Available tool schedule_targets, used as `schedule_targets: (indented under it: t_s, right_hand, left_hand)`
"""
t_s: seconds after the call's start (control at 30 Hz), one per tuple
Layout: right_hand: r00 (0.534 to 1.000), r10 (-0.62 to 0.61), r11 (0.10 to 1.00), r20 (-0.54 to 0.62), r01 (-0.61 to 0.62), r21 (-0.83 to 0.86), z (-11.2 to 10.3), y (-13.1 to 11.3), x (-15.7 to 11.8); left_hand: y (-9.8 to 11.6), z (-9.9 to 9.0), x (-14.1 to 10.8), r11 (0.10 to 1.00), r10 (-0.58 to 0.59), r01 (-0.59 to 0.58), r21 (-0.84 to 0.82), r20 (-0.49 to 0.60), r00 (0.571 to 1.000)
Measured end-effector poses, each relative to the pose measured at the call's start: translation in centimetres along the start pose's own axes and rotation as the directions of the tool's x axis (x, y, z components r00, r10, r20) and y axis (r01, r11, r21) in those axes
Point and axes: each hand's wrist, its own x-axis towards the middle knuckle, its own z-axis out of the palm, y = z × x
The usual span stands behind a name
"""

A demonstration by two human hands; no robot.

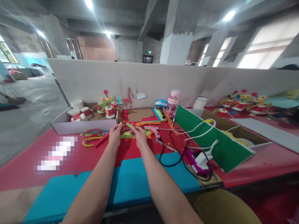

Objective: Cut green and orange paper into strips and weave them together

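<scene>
Both of my hands are raised over the red-covered table, a short gap between them. My right hand (139, 135) pinches a small light-green paper strip (129, 125) that points toward the left hand. The fingers of my left hand (115, 133) are closed at the tips; a small yellowish piece seems to stick out above them, too small to make out. Beneath and behind the hands lie more green strips (127, 135). Just right of my right hand is a pink glue gun (156, 132). A yellow curved handle (88, 142) lies left of my left hand.
A white tray (81, 128) with paper cups and a green-headed cup figure (109, 110) stands at back left. At right are a green-sided box (210, 138), a purple power strip (195, 163) and loose cables. Blue padding (133, 174) covers the front edge. More figures (243, 102) stand far right.
</scene>
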Motion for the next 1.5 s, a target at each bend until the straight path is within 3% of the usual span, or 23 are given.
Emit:
schedule_targets:
  t_s: [0.1, 0.2, 0.43, 0.63, 0.87, 1.23, 1.4, 1.5]
  right_hand:
    - [0.999, 0.031, 0.998, 0.017, -0.032, 0.06, 0.15, 0.07, -0.09]
    - [0.997, 0.047, 0.999, 0.062, -0.048, 0.017, 0.21, 0.12, -0.32]
    - [0.993, 0.053, 0.999, 0.108, -0.053, -0.009, 0.02, -0.02, -0.38]
    - [0.997, 0.018, 1.0, 0.07, -0.017, -0.013, 0.18, 0.29, -0.21]
    - [0.996, 0.039, 0.995, 0.075, -0.032, -0.095, -0.1, -0.02, -0.26]
    - [0.998, 0.003, 0.997, 0.055, 0.001, -0.074, -0.14, -0.12, -0.17]
    - [0.996, -0.077, 0.992, 0.035, 0.08, -0.096, -0.19, -0.18, -0.16]
    - [0.999, -0.025, 0.999, 0.034, 0.026, -0.035, -0.16, -0.32, -0.22]
  left_hand:
    - [-0.25, 0.4, -0.39, 0.996, -0.053, 0.046, 0.082, 0.092, 0.994]
    - [-0.58, 0.64, -0.71, 0.99, -0.037, 0.016, 0.144, 0.145, 0.989]
    - [-0.7, 0.41, -0.61, 0.987, -0.026, 0.008, 0.162, 0.111, 0.993]
    - [-0.98, 0.57, -0.57, 0.994, -0.039, 0.024, 0.108, 0.137, 0.99]
    - [-0.81, 0.29, -0.41, 0.979, -0.004, -0.019, 0.201, 0.111, 0.994]
    - [-0.67, 0.58, -0.68, 0.992, -0.059, 0.042, 0.121, 0.143, 0.988]
    - [-0.8, 0.64, -0.65, 0.994, -0.065, 0.054, 0.096, 0.117, 0.991]
    - [-0.92, 0.58, -0.54, 0.995, -0.062, 0.053, 0.086, 0.112, 0.992]
